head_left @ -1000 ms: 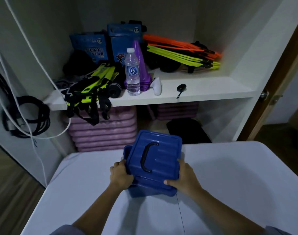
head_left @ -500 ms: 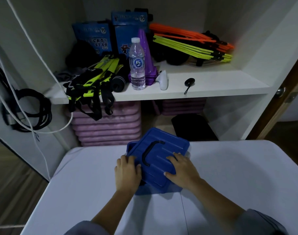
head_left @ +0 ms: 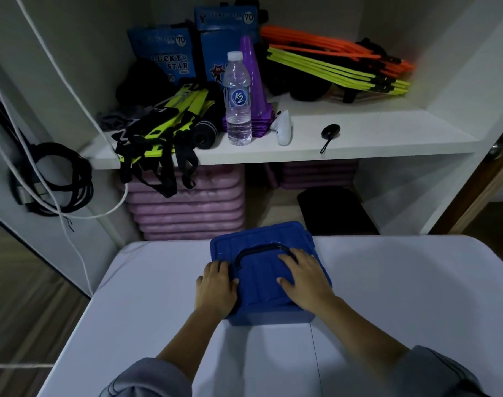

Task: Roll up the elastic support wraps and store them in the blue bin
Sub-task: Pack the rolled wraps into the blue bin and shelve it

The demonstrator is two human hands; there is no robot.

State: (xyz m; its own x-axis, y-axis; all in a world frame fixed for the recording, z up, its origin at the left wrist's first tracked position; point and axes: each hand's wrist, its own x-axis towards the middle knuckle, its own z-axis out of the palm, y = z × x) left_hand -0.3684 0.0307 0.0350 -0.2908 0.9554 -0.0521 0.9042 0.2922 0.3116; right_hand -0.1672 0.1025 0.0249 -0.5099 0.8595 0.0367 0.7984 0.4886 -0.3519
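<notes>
In the head view, the blue bin (head_left: 270,318) sits on the white table (head_left: 402,296), at the middle of its far edge. Its blue lid (head_left: 259,282) lies flat over the top and hides what is inside. A black handle (head_left: 261,249) arches across the far part of the lid.

The left hand (head_left: 216,287) lies palm down on the lid's left edge, fingers straight and close together, their tips just beside the handle's left end. The right hand (head_left: 306,279) presses flat on the right half of the lid, fingers slightly spread, with the fingertips touching the handle's right end. Neither hand curls round anything. Grey sleeves show at the near edge.

Beyond the table stands a white shelf (head_left: 373,138). On it a water bottle (head_left: 238,101) stands upright just in front of stacked purple cones (head_left: 254,81), and orange and yellow slats (head_left: 339,64) lie at the far right. Pink mats (head_left: 187,204) are stacked under the shelf. Black cords (head_left: 55,179) hang at the left.
</notes>
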